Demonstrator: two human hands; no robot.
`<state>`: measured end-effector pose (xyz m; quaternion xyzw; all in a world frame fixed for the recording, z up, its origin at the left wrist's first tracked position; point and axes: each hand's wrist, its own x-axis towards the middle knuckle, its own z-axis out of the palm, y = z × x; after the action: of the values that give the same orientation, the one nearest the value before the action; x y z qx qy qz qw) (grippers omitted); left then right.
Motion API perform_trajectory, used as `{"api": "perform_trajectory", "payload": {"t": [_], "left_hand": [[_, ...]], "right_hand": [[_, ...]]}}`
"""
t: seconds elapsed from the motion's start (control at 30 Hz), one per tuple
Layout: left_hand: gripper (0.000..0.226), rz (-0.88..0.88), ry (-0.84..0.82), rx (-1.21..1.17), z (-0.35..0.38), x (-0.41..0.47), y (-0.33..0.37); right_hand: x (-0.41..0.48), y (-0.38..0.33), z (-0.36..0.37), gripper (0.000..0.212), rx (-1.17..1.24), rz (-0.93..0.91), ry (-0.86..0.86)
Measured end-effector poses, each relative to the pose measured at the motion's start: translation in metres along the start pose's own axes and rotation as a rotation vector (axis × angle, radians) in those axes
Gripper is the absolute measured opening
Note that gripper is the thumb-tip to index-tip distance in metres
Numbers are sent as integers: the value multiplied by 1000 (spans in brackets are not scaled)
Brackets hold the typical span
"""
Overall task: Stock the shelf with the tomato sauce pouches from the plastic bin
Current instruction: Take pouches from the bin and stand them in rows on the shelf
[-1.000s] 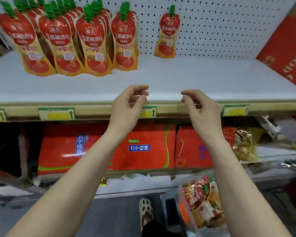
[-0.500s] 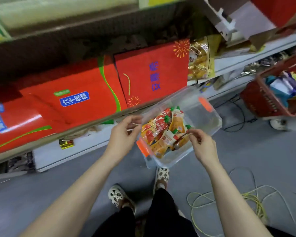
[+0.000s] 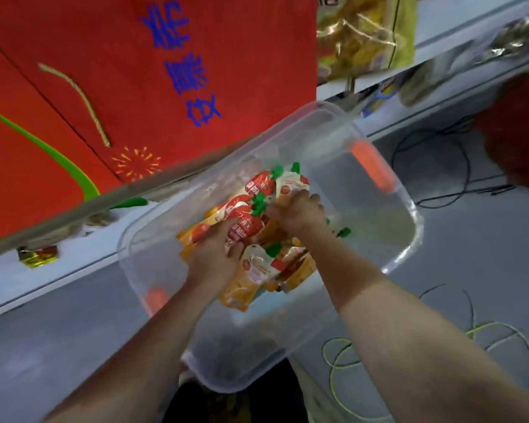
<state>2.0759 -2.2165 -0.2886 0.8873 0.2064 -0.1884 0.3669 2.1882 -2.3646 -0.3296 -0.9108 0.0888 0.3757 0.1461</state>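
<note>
A clear plastic bin (image 3: 376,236) with orange latches sits on the grey floor below me. A heap of red and yellow tomato sauce pouches (image 3: 258,271) with green caps fills its left half. Both my hands are down inside the bin. My left hand (image 3: 216,254) is closed around a red pouch (image 3: 246,232) on top of the heap. My right hand (image 3: 298,209) curls, knuckles up, over a white-backed pouch (image 3: 292,184) at the far side of the heap. The picture is blurred by motion. The upper shelf with the standing pouches is out of view.
Red gift boxes (image 3: 135,87) stand on the low shelf just behind the bin, with its edge (image 3: 74,215) overhanging. Yellow snack bags (image 3: 364,35) lie at the top right, a red basket (image 3: 519,132) at the right. Black cable (image 3: 458,178) and yellow-green cable (image 3: 345,358) lie on the floor.
My view dropped from the upper shelf to the bin on the floor. Both hands went from the empty shelf edge down into the bin and closed on pouches.
</note>
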Motion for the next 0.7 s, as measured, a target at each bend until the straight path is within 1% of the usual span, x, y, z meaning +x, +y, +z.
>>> {"api": "perform_trajectory", "payload": {"t": [0.03, 0.07, 0.1, 0.13, 0.17, 0.2, 0.27, 0.3, 0.37, 0.43, 0.5, 0.57, 0.6, 0.7], "left_hand": [[46, -6, 2, 35, 7, 9, -3], [45, -5, 4, 64, 12, 16, -6], [45, 2, 3, 95, 16, 21, -9], [45, 12, 6, 116, 20, 25, -13], [46, 15, 10, 132, 22, 28, -16], [46, 16, 14, 140, 24, 29, -18], [49, 20, 18, 169, 26, 27, -22], [51, 21, 29, 201, 26, 26, -23], [59, 2, 64, 295, 26, 25, -23], [66, -35, 70, 433, 27, 25, -22], [72, -49, 40, 562, 27, 26, -22], [78, -57, 12, 598, 28, 31, -24], [75, -56, 10, 573, 28, 34, -27], [53, -51, 7, 443, 29, 38, -34]], "right_hand": [[8, -2, 6, 92, 18, 16, 16], [16, -2, 12, 99, 48, 33, 29], [21, -2, 14, 101, 87, 51, 28], [26, -1, 14, 98, 132, 69, 19], [30, 1, 11, 92, 185, 83, 8], [32, 4, 5, 81, 268, 102, 4], [26, 16, -13, 55, 562, 173, -15], [16, 21, -24, 48, 747, 220, -71], [-6, 35, -42, 41, 1070, 254, -278], [-26, 47, -52, 33, 1247, 189, -438], [-38, 54, -53, 27, 1316, 77, -486], [-44, 54, -47, 46, 1329, 36, -456], [-45, 53, -42, 51, 1320, 35, -440], [-44, 52, -33, 47, 1250, 32, -408]]}}
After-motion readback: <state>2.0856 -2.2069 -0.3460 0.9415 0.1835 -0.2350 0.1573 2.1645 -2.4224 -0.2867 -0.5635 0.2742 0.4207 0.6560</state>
